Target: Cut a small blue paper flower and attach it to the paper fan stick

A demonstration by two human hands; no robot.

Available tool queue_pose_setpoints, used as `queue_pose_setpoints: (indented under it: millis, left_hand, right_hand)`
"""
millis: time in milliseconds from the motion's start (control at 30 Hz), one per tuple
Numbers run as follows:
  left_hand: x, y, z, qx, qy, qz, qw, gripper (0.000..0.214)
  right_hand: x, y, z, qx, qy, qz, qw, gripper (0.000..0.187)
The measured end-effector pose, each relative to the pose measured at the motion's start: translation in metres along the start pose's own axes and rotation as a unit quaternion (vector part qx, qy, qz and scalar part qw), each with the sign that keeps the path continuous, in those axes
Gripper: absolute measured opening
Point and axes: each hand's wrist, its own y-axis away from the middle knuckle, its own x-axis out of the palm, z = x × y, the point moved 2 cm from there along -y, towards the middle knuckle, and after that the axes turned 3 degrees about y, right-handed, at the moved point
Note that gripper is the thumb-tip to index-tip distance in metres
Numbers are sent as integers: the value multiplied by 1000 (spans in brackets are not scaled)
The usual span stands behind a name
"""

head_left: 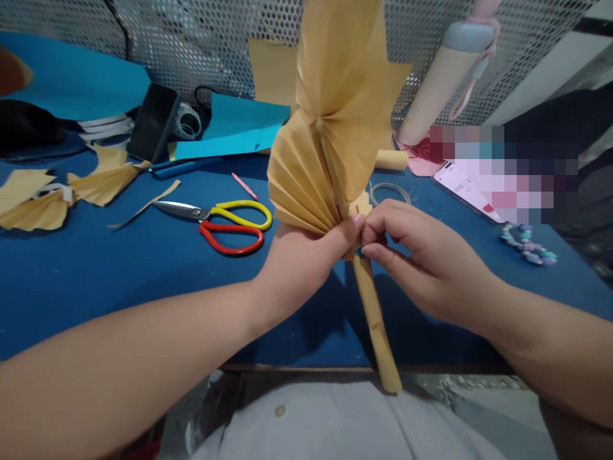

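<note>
A tan pleated paper fan (330, 128) on a rolled paper stick (376, 319) stands upright in front of me over the blue table (119, 262). My left hand (301, 255) is closed round the base of the pleats where they meet the stick. Fingertips of my right hand (426, 255) pinch the same joint from the right. The stick's lower end reaches past the table's front edge toward my lap.
Scissors with yellow and red handles (230, 223) lie left of the fan. Tan paper scraps (57, 195) sit at the far left. Blue paper sheets (239, 128), a black device (153, 121), a tape ring (387, 190), a phone (467, 188), beads (527, 243) and a cardboard tube (440, 83) lie around.
</note>
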Motion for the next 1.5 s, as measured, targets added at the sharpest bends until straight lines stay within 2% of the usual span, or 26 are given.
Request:
queue_pose_setpoints:
  millis: [367, 567, 667, 900, 1100, 1167, 1233, 1300, 1333, 1367, 1400, 1433, 1500]
  left_hand:
    - [-2, 3, 1, 24, -5, 12, 1000, 18]
    - [-3, 2, -1, 37, -38, -3, 999, 17]
    - [-3, 2, 0, 32, -37, -5, 999, 18]
    - [-1, 3, -4, 3, -5, -4, 1000, 19]
    - [0, 2, 2, -9, 58, -31, 998, 16]
    - [-1, -2, 5, -23, 99, -34, 994, 16]
    - [-3, -6, 6, -34, 138, -44, 989, 14]
    - [-6, -11, 7, -53, 162, -74, 983, 12]
    - [-8, -14, 7, -64, 170, -90, 979, 11]
    - [-9, -16, 8, -75, 174, -102, 977, 11]
    - [-10, -17, 8, -84, 176, -110, 975, 10]
    - [-11, -19, 9, -89, 177, -113, 974, 10]
    - [-11, -20, 11, -95, 179, -113, 973, 10]
  right_hand:
    - [2, 6, -7, -56, -32, -26, 998, 9]
    - [-3, 6, -5, -24, -29, -48, 998, 4]
    - [-4, 4, -1, -33, -13, -29, 999, 2]
    - [-1, 7, -3, -47, 31, -9, 998, 9]
    - [-3, 13, 7, -84, 71, -69, 992, 14]
    - [-9, 12, 4, -63, 29, -111, 991, 12]
    - [-15, 9, -9, 14, -49, -129, 990, 6]
    - [-17, 3, -33, 128, -115, -65, 983, 9]
    - [-15, 0, -45, 168, -122, 8, 978, 12]
    - [-12, -3, -57, 189, -111, 86, 972, 15]
    - [-9, -6, -67, 191, -88, 122, 970, 16]
    - [-6, -8, -76, 182, -49, 127, 974, 16]
    - [-1, -12, -85, 126, 34, 73, 989, 13]
